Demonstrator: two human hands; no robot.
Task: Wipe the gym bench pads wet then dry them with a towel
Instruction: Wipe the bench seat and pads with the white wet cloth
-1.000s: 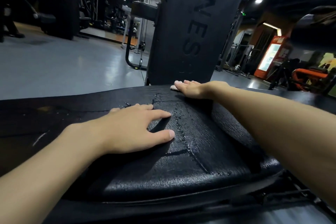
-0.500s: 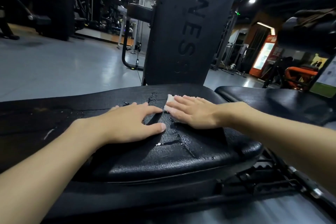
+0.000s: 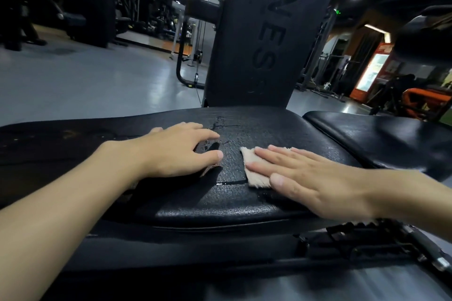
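Observation:
A black padded bench seat (image 3: 220, 198) fills the middle of the head view, its cracked surface wet with streaks near the centre. My right hand (image 3: 318, 178) lies flat with straight fingers on a small pale cloth (image 3: 252, 166), pressing it onto the pad. My left hand (image 3: 176, 151) rests palm down on the pad just left of the cloth, fingers spread and relaxed, holding nothing. A second black pad (image 3: 381, 134) adjoins the seat at the right.
A tall black upright pad with embossed letters (image 3: 264, 36) stands right behind the seat. The bench's metal frame and adjuster (image 3: 367, 244) show below the seat at the right. Grey gym floor (image 3: 85, 80) and machines lie beyond; a lit red cooler (image 3: 369, 73) is far right.
My right hand has drawn the cloth from the far edge of the seat toward me and to the right. My left hand has stayed in place on the pad.

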